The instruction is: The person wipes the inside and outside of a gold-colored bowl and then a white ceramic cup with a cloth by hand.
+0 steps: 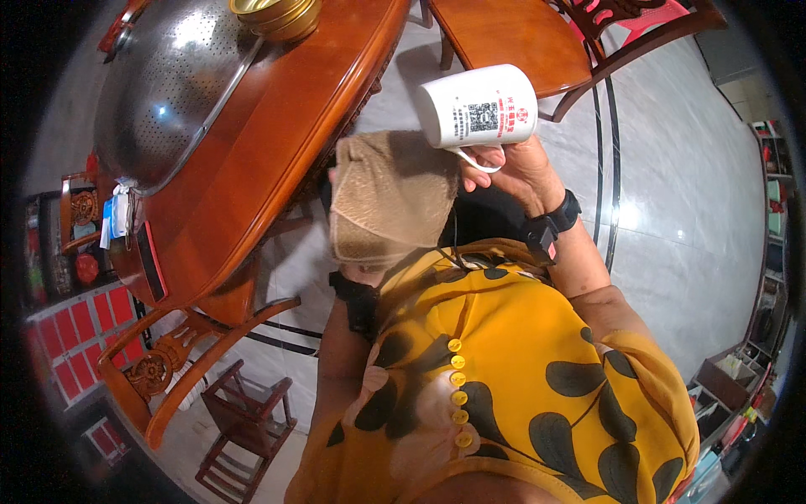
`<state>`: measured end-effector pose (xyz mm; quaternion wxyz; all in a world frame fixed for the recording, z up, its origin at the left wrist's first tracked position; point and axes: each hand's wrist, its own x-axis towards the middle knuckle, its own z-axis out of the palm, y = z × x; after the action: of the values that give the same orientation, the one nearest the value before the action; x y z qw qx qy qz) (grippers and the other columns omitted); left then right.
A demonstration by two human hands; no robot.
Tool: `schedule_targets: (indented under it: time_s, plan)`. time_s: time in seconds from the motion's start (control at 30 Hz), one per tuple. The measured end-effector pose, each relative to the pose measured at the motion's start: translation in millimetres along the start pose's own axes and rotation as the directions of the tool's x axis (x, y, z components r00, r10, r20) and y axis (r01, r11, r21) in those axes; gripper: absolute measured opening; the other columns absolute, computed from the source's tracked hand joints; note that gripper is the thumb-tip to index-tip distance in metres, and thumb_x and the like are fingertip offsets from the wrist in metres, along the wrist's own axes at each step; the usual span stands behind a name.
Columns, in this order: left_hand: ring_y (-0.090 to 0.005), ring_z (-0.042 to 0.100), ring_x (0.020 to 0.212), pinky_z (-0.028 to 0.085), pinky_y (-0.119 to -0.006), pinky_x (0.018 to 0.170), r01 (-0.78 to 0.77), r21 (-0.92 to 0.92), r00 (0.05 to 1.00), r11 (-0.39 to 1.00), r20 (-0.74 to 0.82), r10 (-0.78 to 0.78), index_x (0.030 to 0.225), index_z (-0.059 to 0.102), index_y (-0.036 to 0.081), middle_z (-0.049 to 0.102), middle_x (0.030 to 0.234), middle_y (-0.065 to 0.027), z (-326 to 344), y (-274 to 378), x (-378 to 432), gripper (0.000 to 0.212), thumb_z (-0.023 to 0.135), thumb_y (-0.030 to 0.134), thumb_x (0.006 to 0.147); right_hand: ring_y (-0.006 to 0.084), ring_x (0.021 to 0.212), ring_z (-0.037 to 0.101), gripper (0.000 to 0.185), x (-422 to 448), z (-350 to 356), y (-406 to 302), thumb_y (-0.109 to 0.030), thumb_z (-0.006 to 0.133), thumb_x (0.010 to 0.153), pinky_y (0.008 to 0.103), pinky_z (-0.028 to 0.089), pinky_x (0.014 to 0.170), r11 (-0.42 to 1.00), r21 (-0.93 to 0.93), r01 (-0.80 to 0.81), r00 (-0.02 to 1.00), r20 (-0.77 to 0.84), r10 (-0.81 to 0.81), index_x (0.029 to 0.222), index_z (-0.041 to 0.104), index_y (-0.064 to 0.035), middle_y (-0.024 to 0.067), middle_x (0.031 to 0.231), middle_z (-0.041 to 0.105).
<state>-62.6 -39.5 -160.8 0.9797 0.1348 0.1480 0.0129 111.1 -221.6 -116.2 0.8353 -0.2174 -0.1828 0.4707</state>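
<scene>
My right hand [526, 170] holds a white mug [450, 116] sideways in front of me, with fingers at its handle [485, 165]. Red and black print and a square code mark the mug's side. A folded brown towel [397, 189] hangs over my left hand [365, 273] and hides most of it. The towel's right edge comes close to the mug and the right fingertips. Whether the mug holds anything is not visible.
On the left stands a polished wooden table [252, 189] bearing a large perforated metal cover [182, 94], brass-coloured bowls [280, 19], a tissue pack [116, 217] and a red-edged phone [151, 261]. Wooden chairs [516, 41] and a small wooden stool [245, 403] stand around. Shelves [730, 378] line the right.
</scene>
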Motion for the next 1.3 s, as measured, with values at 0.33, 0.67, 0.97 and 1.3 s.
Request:
schedule_targets:
  time_s: [0.33, 0.67, 0.97, 1.3]
  plan:
    - [-0.0323, 0.055, 0.117, 0.045, -0.047, 0.099, 0.148, 0.102, 0.983, 0.984, -0.128, -0.134, 0.136, 0.045, 0.004, 0.054, 0.131, -0.0177, 6, 7, -19, 0.065, 0.039, 0.055, 0.097, 0.0185, 0.048, 0.055, 0.033, 2, 7, 1, -0.023, 0.048, 0.098, 0.0432, 0.057, 0.053, 0.997, -0.076, -0.029, 0.993, -0.120, 0.019, 0.114, 0.060, 0.0030, -0.0011, 0.054, 0.048]
    - [-0.0353, 0.051, 0.123, 0.048, -0.049, 0.099, -0.534, 0.717, 0.826, 0.448, 0.327, 0.460, 0.139, 0.040, 0.000, 0.048, 0.134, -0.0220, 65, 3, -19, 0.062, 0.051, 0.043, 0.096, 0.0208, 0.052, 0.060, 0.038, 9, 12, 20, -0.033, 0.048, 0.098, 0.0451, 0.058, 0.055, 0.953, 0.273, -0.128, 0.988, -0.047, 0.146, 0.117, 0.058, -0.0010, 0.0013, 0.059, 0.054]
    - [-0.0370, 0.045, 0.123, 0.038, -0.046, 0.103, -0.585, 0.624, 0.510, -0.518, 0.780, 0.363, 0.116, 0.065, 0.007, 0.045, 0.133, -0.0178, 116, 3, 26, 0.037, 0.070, 0.013, 0.080, 0.0226, 0.053, 0.059, 0.029, 4, 31, 31, -0.026, 0.047, 0.098, 0.0391, 0.055, 0.051, 0.984, 0.019, -0.179, 0.963, -0.200, 0.179, 0.114, 0.052, -0.0024, 0.0100, 0.075, 0.059]
    - [-0.0162, 0.063, 0.076, 0.048, -0.030, 0.069, -0.260, 0.857, 0.945, 0.446, 0.130, 0.301, 0.099, 0.067, -0.003, 0.067, 0.085, -0.0126, 92, 46, 55, 0.033, 0.055, 0.028, 0.094, 0.0166, 0.040, 0.048, 0.021, 15, 39, 38, -0.018, 0.045, 0.096, 0.0346, 0.051, 0.041, 0.940, -0.257, -0.225, 0.944, -0.297, 0.145, 0.102, 0.053, 0.0008, 0.0053, 0.055, 0.046]
